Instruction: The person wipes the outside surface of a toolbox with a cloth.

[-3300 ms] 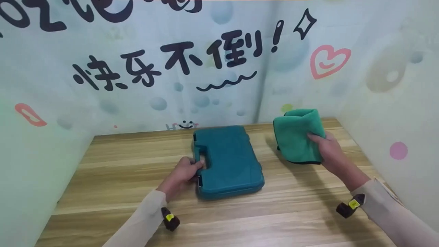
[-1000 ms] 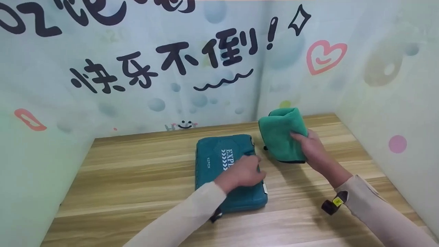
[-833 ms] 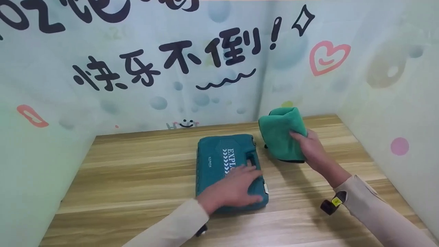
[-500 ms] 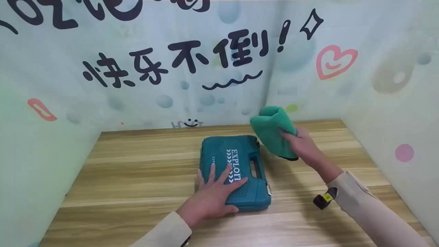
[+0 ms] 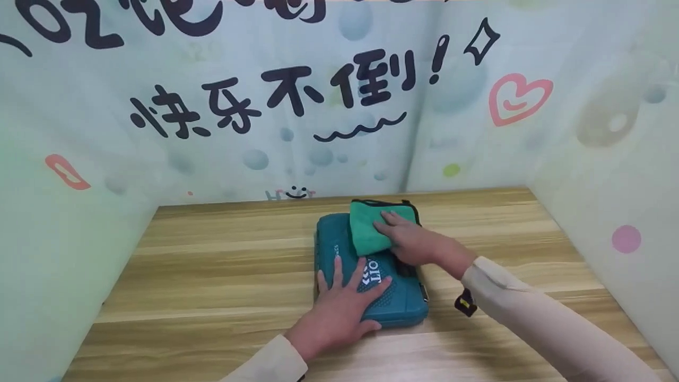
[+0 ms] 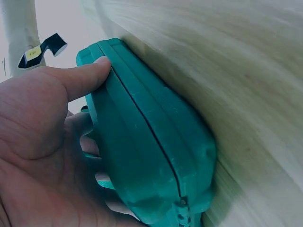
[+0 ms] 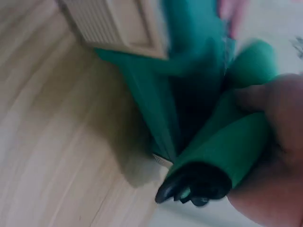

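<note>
A teal plastic tool case with white lettering lies flat on the wooden table. Spread over its lid, my left hand presses down with straight fingers; in the left wrist view the thumb touches the side of the case along its seam. My right hand holds a folded green cloth with black edging against the far right part of the lid, covering some of the lettering. In the right wrist view the bunched cloth sits beside the case's handle opening, close to a beige latch.
The wooden tabletop stretches to both sides of the case. A printed curtain with large dark characters stands right behind the table's back edge, and pale walls close in the left and right. Small black wrist cameras hang at the sleeves.
The case was turned round, lettered face up, handle to the right. My left hand let go of the handle and spread onto the lid. My right hand brought the cloth left and down onto it.
</note>
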`<action>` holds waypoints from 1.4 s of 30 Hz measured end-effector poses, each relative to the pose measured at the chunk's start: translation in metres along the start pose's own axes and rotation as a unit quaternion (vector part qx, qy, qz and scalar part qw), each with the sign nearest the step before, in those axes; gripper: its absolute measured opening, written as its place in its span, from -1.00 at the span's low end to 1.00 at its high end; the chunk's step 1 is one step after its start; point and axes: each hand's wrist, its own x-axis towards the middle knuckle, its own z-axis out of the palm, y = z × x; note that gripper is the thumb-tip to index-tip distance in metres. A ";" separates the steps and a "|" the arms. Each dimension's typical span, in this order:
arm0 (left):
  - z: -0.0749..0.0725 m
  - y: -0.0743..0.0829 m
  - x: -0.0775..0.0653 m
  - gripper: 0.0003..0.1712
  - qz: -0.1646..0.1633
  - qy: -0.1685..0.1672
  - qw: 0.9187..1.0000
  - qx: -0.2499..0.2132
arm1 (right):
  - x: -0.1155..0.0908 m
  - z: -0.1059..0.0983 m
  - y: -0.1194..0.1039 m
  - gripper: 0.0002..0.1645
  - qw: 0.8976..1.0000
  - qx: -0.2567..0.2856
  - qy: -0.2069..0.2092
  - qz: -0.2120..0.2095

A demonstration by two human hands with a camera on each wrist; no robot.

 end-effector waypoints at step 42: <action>0.003 -0.012 -0.009 -0.22 0.049 0.005 0.999 0.000 | 0.081 0.025 -0.046 -0.23 0.994 -0.051 -0.092 -0.017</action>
